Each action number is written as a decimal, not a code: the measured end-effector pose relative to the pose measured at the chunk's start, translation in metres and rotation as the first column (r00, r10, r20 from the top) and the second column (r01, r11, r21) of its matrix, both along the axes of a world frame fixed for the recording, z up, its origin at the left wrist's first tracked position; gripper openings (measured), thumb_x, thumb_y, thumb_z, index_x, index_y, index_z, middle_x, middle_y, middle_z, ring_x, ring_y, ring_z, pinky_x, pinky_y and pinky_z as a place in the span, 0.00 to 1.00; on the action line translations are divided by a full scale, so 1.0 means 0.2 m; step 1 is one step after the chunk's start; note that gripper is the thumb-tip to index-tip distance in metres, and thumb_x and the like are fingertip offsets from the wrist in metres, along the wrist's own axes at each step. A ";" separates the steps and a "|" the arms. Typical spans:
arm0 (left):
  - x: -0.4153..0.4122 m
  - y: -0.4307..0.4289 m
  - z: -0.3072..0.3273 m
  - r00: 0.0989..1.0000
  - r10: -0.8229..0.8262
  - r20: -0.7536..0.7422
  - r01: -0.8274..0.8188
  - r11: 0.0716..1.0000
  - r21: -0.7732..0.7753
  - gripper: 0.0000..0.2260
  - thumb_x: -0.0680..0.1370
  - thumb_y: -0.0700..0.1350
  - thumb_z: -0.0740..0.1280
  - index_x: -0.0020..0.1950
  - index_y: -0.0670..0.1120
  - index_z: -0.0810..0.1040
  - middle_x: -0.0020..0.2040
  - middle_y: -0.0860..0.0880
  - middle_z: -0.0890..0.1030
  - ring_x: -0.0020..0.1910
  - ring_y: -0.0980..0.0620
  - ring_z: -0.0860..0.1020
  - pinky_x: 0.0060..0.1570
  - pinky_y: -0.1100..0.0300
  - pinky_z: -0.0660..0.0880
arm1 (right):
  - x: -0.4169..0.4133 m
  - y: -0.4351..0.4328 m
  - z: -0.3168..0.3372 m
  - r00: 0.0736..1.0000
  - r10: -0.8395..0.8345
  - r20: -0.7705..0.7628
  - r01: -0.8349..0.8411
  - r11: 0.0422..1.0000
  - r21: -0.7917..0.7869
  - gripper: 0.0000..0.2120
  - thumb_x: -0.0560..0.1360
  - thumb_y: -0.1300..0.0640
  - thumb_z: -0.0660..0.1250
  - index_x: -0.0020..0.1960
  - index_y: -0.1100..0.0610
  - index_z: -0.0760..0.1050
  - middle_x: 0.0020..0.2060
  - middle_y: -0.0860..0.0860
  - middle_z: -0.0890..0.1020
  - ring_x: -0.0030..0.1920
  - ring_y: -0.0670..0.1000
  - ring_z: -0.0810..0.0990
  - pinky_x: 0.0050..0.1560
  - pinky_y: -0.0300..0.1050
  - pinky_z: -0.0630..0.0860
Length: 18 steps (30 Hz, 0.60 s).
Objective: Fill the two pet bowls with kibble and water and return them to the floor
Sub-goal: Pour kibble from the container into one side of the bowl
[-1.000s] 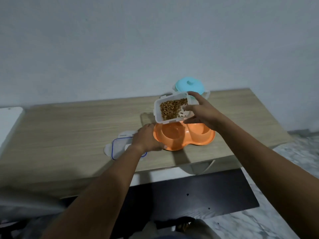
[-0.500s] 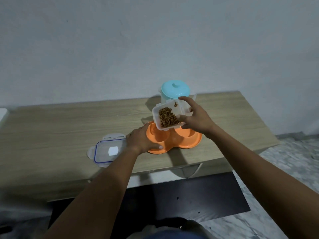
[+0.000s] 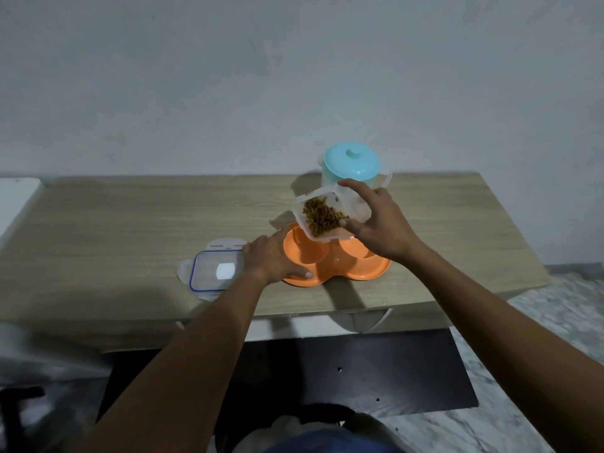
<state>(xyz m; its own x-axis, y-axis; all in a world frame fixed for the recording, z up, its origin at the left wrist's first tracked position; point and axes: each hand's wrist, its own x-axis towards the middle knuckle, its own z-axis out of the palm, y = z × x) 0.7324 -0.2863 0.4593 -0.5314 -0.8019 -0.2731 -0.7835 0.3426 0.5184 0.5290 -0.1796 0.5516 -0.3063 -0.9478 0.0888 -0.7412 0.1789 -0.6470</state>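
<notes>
An orange double pet bowl (image 3: 356, 271) sits on the wooden table (image 3: 130, 223), both of its wells showing no kibble. My left hand (image 3: 273, 259) grips its left rim, thumb on the front edge. My right hand (image 3: 379, 223) holds a clear plastic kibble container (image 3: 322, 217) tilted steeply toward me above the left well. Brown kibble has slid to the container's lower edge. A jug with a turquoise lid (image 3: 352, 165) stands just behind the container, near the wall.
The container's clear lid with a blue seal (image 3: 215, 271) lies flat on the table, left of the bowl. A white surface (image 3: 16, 201) adjoins the table's left end. A dark panel (image 3: 327, 371) lies below the table, with marble floor (image 3: 539, 338) at right.
My right hand has tipped the kibble container further over the left well, and the kibble has shifted to its lower edge. My left hand stays on the bowl's rim.
</notes>
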 end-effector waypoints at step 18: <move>0.01 -0.03 -0.01 1.000 -0.002 0.030 0.002 1.000 -0.001 0.54 0.51 0.74 0.73 0.74 0.63 0.60 0.65 0.50 0.77 0.69 0.44 0.70 0.67 0.39 0.61 | 0.03 0.00 -0.01 1.000 -0.009 -0.026 0.009 1.000 0.014 0.31 0.76 0.52 0.73 0.73 0.36 0.64 0.57 0.54 0.70 0.53 0.57 0.79 0.61 0.58 0.78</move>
